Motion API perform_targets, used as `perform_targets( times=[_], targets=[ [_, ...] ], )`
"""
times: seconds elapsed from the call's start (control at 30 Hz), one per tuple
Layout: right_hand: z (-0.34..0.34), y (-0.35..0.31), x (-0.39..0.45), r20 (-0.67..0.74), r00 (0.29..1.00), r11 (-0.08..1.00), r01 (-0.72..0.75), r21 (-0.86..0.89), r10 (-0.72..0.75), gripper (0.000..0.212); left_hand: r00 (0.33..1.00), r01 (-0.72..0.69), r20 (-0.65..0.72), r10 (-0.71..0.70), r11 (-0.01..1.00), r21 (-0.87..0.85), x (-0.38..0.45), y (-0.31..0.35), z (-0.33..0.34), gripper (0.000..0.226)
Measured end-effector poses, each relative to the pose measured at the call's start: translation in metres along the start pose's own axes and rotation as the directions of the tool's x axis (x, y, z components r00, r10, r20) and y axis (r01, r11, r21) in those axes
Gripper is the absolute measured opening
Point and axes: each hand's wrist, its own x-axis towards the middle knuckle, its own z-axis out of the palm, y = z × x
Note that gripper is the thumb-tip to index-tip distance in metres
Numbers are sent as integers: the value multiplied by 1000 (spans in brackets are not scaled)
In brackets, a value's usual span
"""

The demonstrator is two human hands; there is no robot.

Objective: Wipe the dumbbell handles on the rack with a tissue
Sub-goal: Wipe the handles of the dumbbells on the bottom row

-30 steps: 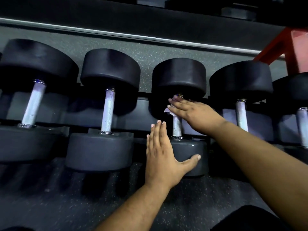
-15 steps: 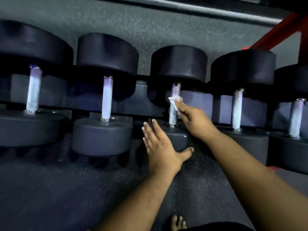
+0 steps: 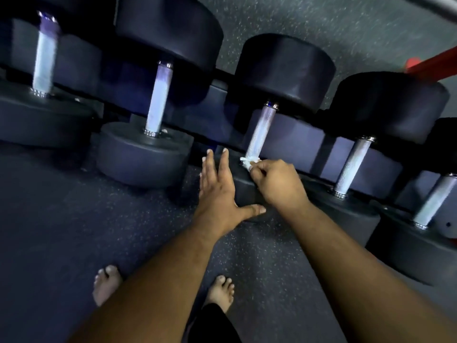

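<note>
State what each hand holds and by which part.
Right hand pinches a crumpled tissue at its near edge, against the handle base. Left hand holds nothing.

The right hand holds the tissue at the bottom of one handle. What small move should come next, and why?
Probably slide the tissue back up the handle. The right hand pinches it at the handle's lower end, next to the near weight, so the bare metal above is what remains in reach. The left hand lies flat against that weight and may well stay there to steady it.
</note>
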Motion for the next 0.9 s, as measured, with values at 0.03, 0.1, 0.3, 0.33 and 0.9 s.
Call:
perform_targets(
  times=[0.03, 0.1, 0.3, 0.33, 0.9],
  targets=[
    [-4, 2, 3, 20, 1000, 999, 9, -43, -8, 22, 1000, 3, 8, -3, 1000, 2, 0, 0, -1, 146],
    [-16, 9, 13, 44, 999, 996, -13, -87, 17, 20, 1000, -4, 19, 3, 1000, 7, 0, 0, -2, 146],
    [-14, 30, 41, 3, 899, 787, -384, 483, 438, 22, 1000, -23, 11, 22, 1000, 3, 2, -1, -3, 145],
    [-5, 28, 42, 98, 912, 776, -393, 493, 399, 25, 1000, -23, 3, 23, 1000, 10, 2, -1, -3, 145],
    [-35, -9, 92, 186, 866, 255, -332, 908, 464, 27, 999, 29, 23, -30, 999, 41, 2, 3, -4, 143]
  ],
)
